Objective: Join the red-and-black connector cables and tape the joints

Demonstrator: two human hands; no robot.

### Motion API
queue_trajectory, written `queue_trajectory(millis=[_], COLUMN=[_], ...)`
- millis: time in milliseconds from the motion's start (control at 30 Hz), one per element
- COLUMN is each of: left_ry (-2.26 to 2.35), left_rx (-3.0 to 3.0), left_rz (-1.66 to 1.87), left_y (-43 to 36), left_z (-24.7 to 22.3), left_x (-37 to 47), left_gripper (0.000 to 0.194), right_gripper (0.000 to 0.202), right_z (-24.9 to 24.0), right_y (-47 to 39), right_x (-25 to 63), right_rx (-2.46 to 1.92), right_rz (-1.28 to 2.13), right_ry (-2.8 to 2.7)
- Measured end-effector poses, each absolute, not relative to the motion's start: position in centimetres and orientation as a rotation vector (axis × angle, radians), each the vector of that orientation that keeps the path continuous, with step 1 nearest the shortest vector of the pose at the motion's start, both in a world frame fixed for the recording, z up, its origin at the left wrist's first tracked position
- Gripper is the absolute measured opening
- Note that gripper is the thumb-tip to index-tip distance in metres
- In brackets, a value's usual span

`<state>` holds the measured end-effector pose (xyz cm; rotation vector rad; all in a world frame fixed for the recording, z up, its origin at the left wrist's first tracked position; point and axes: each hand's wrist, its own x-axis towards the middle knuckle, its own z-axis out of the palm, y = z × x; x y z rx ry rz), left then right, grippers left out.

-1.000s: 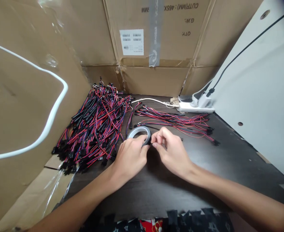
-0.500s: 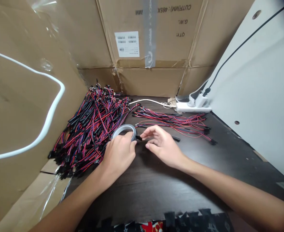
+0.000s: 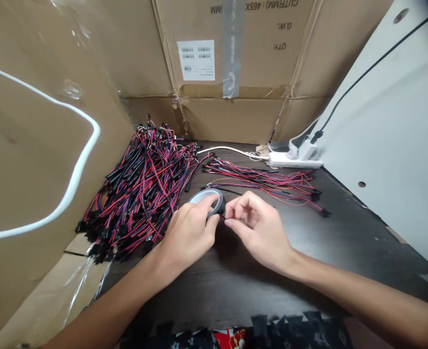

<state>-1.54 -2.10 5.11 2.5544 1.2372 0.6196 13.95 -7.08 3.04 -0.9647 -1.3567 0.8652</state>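
My left hand (image 3: pixel 191 224) is closed round the near side of a roll of black tape (image 3: pixel 219 203), its thumb and finger over the rim of the pale core. Close by on the right, my right hand (image 3: pixel 259 228) pinches the dark loose end of the tape between thumb and forefinger. Just behind the hands lies a small bundle of red and black wires (image 3: pixel 265 180) with black connectors. On the left, a large heap of similar wires (image 3: pixel 144 184) reaches nearly to the left hand.
A white power strip (image 3: pixel 296 159) with plugs stands at the back right of the dark table (image 3: pixel 214 291). Cardboard (image 3: pixel 236 118) walls the back and left, and a white panel (image 3: pixel 388 121) the right. A white cable (image 3: pixel 79 165) hangs at the left. Dark jagged pieces line the front edge.
The tape roll and my left hand have shifted right. My right hand's fingers have closed from a looser curl into a pinch on the tape end. The view has moved slightly.
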Motion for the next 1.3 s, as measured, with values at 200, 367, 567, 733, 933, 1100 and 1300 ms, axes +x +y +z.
queue_trajectory(millis=[200, 367, 567, 733, 933, 1100, 1300], left_ry=[1.131, 1.169, 1.185, 1.125, 1.120, 1.079, 0.989], left_rx=[2.602, 2.629, 2.650, 2.701, 2.603, 2.572, 2.627], left_rz=[0.609, 0.572, 0.576, 0.540, 0.529, 0.472, 0.413], left_y=[-1.6, -0.5, -0.6, -1.1, -1.3, -1.5, -1.7], left_z=[5.1, 4.6, 4.3, 3.8, 3.8, 4.0, 4.3], left_x=[-1.9, -2.3, -2.0, -1.6, -1.5, -1.5, -1.7], left_gripper=[0.018, 0.012, 0.014, 0.018, 0.031, 0.045, 0.047], right_gripper=[0.023, 0.052, 0.056, 0.022, 0.017, 0.019, 0.014], right_z=[3.2, 2.6, 2.6, 2.4, 2.2, 2.6, 2.5], right_y=[-7.1, -5.0, -4.5, -5.0, -4.7, -4.7, -4.4], right_x=[14.9, 16.8, 16.9, 15.4, 15.6, 15.9, 16.2], right_rx=[-1.054, -1.225, -1.210, -1.268, -1.442, -1.449, -1.402], right_rz=[0.713, 0.629, 0.643, 0.479, 0.448, 0.369, 0.400], right_ry=[-1.474, -1.572, -1.808, -2.062, -2.087, -2.150, -2.168])
